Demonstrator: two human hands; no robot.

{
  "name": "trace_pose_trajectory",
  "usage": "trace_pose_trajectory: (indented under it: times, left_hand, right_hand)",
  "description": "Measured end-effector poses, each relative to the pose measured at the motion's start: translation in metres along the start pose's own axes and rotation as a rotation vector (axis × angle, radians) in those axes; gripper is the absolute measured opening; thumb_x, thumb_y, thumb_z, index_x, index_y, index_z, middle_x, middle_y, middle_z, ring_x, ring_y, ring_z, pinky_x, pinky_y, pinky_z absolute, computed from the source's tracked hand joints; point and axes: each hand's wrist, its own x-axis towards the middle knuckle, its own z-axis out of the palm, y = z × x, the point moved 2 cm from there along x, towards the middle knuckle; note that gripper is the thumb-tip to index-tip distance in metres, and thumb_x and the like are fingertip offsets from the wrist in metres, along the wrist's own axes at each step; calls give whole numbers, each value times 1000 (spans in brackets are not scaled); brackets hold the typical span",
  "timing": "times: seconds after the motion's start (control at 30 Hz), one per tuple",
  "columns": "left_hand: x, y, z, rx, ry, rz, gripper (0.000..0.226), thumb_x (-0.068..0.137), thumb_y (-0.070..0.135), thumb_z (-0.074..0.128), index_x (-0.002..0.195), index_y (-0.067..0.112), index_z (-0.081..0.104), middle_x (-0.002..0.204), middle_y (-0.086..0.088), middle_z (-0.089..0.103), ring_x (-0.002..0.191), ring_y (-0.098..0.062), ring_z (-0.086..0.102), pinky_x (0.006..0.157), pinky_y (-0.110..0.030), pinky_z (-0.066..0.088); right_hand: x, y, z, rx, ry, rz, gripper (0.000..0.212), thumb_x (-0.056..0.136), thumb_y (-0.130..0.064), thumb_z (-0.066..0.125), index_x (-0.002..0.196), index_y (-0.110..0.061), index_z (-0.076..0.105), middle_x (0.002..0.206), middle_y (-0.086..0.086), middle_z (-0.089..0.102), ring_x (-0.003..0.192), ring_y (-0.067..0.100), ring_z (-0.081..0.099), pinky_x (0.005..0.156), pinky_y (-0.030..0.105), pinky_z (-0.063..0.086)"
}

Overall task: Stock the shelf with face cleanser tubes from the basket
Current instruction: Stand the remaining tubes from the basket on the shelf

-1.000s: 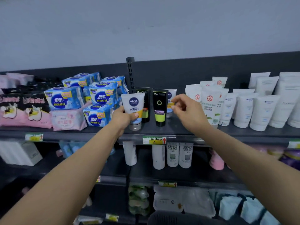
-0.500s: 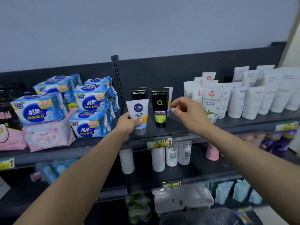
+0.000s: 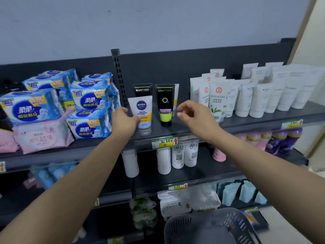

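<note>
A white Nivea Men cleanser tube (image 3: 143,111) stands cap-down on the dark top shelf (image 3: 175,132), in front of a black Men tube (image 3: 142,89). My left hand (image 3: 124,121) is at its left side, thumb touching the tube's lower front, fingertips showing just left of its edge. A black-and-green tube (image 3: 165,106) stands to the right, with another white tube (image 3: 175,100) partly hidden behind it. Beside that one hovers my right hand (image 3: 195,117), fingers loosely curled and holding nothing. The dark grey basket (image 3: 182,226) sits at the bottom edge.
Blue and pink pad packs (image 3: 88,106) crowd the shelf left of the upright post (image 3: 117,74). Rows of white tubes (image 3: 246,95) fill the right side. Lower shelves hold white bottles (image 3: 177,155), purple packs (image 3: 284,140) and boxes.
The left hand set the Nivea tube down in front of the black tube and its fingers came off the back. The right hand drew back from the shelf, empty. The view tilted down.
</note>
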Motion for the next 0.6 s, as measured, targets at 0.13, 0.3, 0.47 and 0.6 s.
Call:
trace_pose_trajectory:
  times: [0.13, 0.3, 0.47, 0.6]
  left_hand:
    - [-31, 47, 6, 15, -47, 180, 32, 85, 15, 64, 115, 7, 53, 113, -7, 54, 90, -15, 50, 80, -26, 42]
    - [-95, 121, 55, 92, -303, 367, 14, 83, 12, 67, 93, 14, 59, 77, 6, 55, 73, -11, 53, 68, -18, 45]
    - [-162, 187, 109, 244, -437, 543, 13, 83, 15, 66, 96, 13, 66, 79, 5, 59, 75, -10, 55, 62, -7, 41]
    - [-191, 224, 139, 271, -454, 571, 11, 84, 15, 64, 95, 16, 64, 80, 6, 60, 73, -8, 54, 61, -9, 41]
  right_hand:
    - [-10, 2, -29, -24, -7, -25, 15, 93, -19, 54, 105, -15, 62, 74, -9, 53, 73, 12, 51, 67, 23, 42]
    - [-29, 23, -105, -135, -10, -49, 17, 91, -16, 56, 106, -14, 64, 83, -2, 60, 79, 15, 55, 77, 26, 44]
    - [-47, 59, -198, -351, -57, -76, 23, 90, -19, 57, 111, -13, 65, 92, 2, 66, 88, 17, 57, 82, 26, 44]
    - [-58, 90, -263, -452, -58, -25, 26, 90, -18, 57, 113, -11, 66, 105, 7, 69, 101, 24, 60, 89, 30, 45]
